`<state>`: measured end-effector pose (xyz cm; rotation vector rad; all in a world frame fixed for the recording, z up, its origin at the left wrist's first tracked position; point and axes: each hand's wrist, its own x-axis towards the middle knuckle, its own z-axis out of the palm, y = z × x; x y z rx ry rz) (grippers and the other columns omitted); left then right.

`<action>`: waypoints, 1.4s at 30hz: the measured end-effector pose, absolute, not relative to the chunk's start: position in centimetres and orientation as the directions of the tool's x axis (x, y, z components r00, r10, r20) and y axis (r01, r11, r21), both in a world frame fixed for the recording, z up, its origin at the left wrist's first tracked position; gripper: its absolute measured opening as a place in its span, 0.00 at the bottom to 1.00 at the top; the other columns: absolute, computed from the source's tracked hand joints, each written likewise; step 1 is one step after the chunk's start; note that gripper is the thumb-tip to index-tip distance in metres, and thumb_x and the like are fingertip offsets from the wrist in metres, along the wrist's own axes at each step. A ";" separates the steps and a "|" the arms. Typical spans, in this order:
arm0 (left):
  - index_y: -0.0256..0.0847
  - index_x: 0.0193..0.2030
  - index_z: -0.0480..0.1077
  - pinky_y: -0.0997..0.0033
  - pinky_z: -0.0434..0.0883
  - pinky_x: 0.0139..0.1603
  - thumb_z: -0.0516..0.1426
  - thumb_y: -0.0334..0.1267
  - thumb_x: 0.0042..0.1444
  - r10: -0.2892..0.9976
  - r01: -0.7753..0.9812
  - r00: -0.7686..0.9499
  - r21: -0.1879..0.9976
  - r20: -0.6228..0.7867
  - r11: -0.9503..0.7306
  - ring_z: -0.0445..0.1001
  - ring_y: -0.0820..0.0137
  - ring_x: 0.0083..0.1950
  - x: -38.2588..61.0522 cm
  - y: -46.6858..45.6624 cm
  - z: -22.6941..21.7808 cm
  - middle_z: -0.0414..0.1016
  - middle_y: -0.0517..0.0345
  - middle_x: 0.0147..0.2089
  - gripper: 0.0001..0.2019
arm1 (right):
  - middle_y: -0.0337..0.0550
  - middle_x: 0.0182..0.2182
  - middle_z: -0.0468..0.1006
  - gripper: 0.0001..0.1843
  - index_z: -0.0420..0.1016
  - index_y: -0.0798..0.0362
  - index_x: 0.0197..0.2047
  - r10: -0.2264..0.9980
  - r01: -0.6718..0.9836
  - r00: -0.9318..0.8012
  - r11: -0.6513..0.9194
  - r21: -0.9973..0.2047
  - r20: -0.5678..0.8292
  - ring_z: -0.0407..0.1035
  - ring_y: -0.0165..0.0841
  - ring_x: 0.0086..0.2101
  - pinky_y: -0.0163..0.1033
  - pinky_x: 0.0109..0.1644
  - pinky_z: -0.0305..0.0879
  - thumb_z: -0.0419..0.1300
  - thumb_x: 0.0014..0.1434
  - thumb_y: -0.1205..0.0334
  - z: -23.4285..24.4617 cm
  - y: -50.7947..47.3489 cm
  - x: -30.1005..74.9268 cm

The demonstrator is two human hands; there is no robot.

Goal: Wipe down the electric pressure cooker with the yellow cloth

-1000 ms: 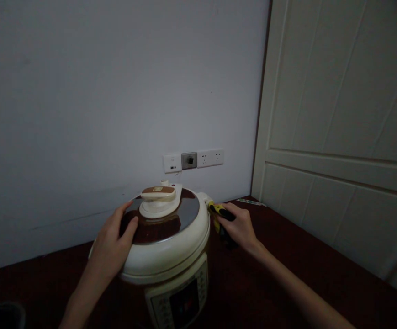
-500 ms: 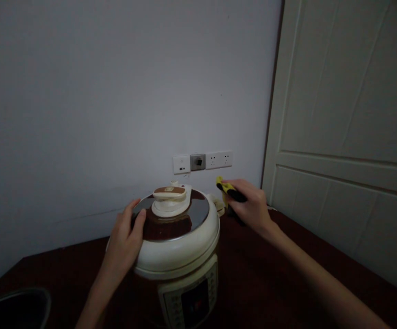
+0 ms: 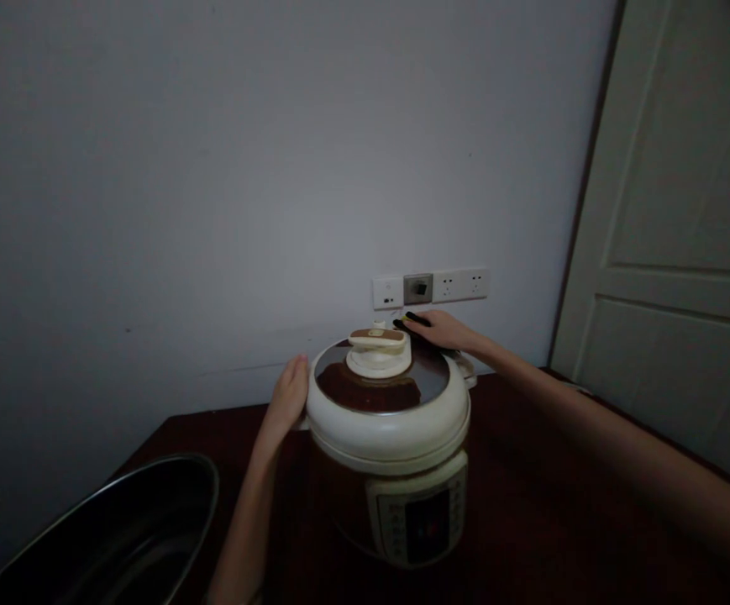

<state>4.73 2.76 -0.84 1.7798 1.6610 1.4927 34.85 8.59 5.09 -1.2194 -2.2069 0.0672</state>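
An electric pressure cooker with a cream rim, a brown glossy lid and a front control panel stands on the dark red table. My left hand grips its left side at the side handle, the fingertips partly out of sight. Behind the lid knob, my right hand reaches over the far right of the lid. Its fingers are closed on a yellow and black cloth-like piece, whose exact kind is unclear. Most of that piece is hidden by the hand and lid.
A large dark bowl or pot with a shiny rim sits at the lower left. Behind the cooker, a row of wall sockets is set low in the pale wall. A panelled white door rises on the right.
My right hand has moved from beside the cooker to the back of its lid with the yellow and black piece. My left hand has shifted from the lid's edge to the side. The view has turned left.
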 end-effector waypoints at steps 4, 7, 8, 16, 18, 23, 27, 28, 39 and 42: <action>0.33 0.50 0.69 0.59 0.61 0.61 0.42 0.50 0.61 0.922 0.411 -0.189 0.880 0.338 -0.238 0.69 0.61 0.58 4.1 3.6 -1.3 0.70 0.39 0.58 0.25 | 0.46 0.30 0.80 0.20 0.78 0.55 0.36 0.811 0.749 -0.344 0.540 -0.383 0.473 0.71 0.35 0.29 0.36 0.31 0.62 0.49 0.63 0.53 4.6 5.2 35.1; 0.30 0.50 0.69 0.60 0.62 0.60 0.43 0.50 0.60 0.933 0.301 -0.210 0.927 0.292 -0.223 0.71 0.60 0.56 3.9 3.9 -1.5 0.71 0.37 0.56 0.26 | 0.44 0.33 0.81 0.18 0.78 0.52 0.40 0.777 0.735 -0.291 0.555 -0.389 0.558 0.73 0.37 0.31 0.37 0.33 0.64 0.50 0.63 0.54 3.6 2.0 34.6; 0.29 0.50 0.69 0.60 0.63 0.59 0.43 0.50 0.61 0.935 0.255 -0.225 0.942 0.276 -0.217 0.71 0.60 0.56 3.9 4.0 -1.6 0.71 0.37 0.56 0.26 | 0.44 0.34 0.81 0.17 0.78 0.51 0.41 0.767 0.744 -0.262 0.547 -0.384 0.585 0.74 0.37 0.31 0.38 0.33 0.64 0.50 0.63 0.54 3.3 0.8 34.3; 0.29 0.50 0.69 0.60 0.68 0.52 0.44 0.49 0.60 0.933 0.050 -0.283 0.974 0.224 -0.219 0.75 0.60 0.50 4.1 3.8 -1.7 0.74 0.36 0.51 0.26 | 0.48 0.45 0.78 0.16 0.75 0.50 0.49 0.602 0.813 -0.265 0.559 -0.161 0.753 0.72 0.43 0.43 0.48 0.46 0.67 0.52 0.60 0.61 2.0 -7.9 29.6; 0.29 0.50 0.69 0.60 0.68 0.52 0.44 0.49 0.60 0.935 0.041 -0.278 0.975 0.221 -0.218 0.75 0.60 0.49 4.1 3.7 -1.6 0.75 0.37 0.50 0.25 | 0.49 0.45 0.78 0.18 0.74 0.51 0.51 0.582 0.817 -0.290 0.564 -0.120 0.759 0.71 0.43 0.44 0.49 0.47 0.67 0.53 0.59 0.62 1.8 -8.3 29.5; 0.27 0.52 0.68 0.61 0.68 0.52 0.44 0.48 0.60 0.930 0.101 -0.288 0.973 0.228 -0.207 0.75 0.61 0.50 4.2 3.9 -1.6 0.73 0.35 0.52 0.26 | 0.48 0.46 0.78 0.17 0.74 0.52 0.50 0.580 0.757 -0.367 0.640 -0.129 0.727 0.70 0.43 0.46 0.51 0.48 0.66 0.55 0.57 0.65 1.8 -6.5 31.0; 0.29 0.50 0.69 0.60 0.67 0.54 0.44 0.49 0.59 0.918 0.225 -0.271 0.946 0.289 -0.232 0.74 0.60 0.51 4.0 4.3 -2.1 0.72 0.35 0.53 0.25 | 0.46 0.43 0.79 0.17 0.76 0.50 0.47 0.587 0.718 -0.341 0.667 -0.200 0.734 0.72 0.42 0.44 0.48 0.49 0.66 0.56 0.54 0.70 2.0 -4.5 32.2; 0.30 0.48 0.69 0.60 0.66 0.55 0.44 0.49 0.59 0.910 0.262 -0.267 0.933 0.316 -0.247 0.73 0.60 0.53 3.9 4.4 -2.3 0.72 0.36 0.53 0.25 | 0.46 0.42 0.80 0.17 0.77 0.50 0.45 0.601 0.722 -0.324 0.656 -0.220 0.731 0.72 0.42 0.43 0.47 0.48 0.67 0.56 0.53 0.71 2.0 -3.9 32.5; 0.35 0.46 0.72 0.56 0.64 0.57 0.46 0.49 0.58 0.879 0.347 -0.295 0.899 0.374 -0.266 0.69 0.57 0.58 3.8 4.4 -2.4 0.71 0.38 0.55 0.22 | 0.41 0.25 0.81 0.10 0.80 0.55 0.29 0.775 0.768 -0.192 0.501 -0.400 0.603 0.73 0.35 0.26 0.35 0.28 0.63 0.58 0.55 0.64 3.7 3.6 34.6; 0.35 0.44 0.72 0.56 0.65 0.56 0.46 0.50 0.57 0.878 0.368 -0.287 0.890 0.384 -0.269 0.70 0.57 0.56 3.8 4.1 -2.2 0.72 0.38 0.54 0.23 | 0.41 0.22 0.80 0.09 0.79 0.56 0.27 0.789 0.797 -0.175 0.465 -0.386 0.589 0.73 0.35 0.25 0.34 0.26 0.61 0.58 0.53 0.67 4.3 4.0 34.3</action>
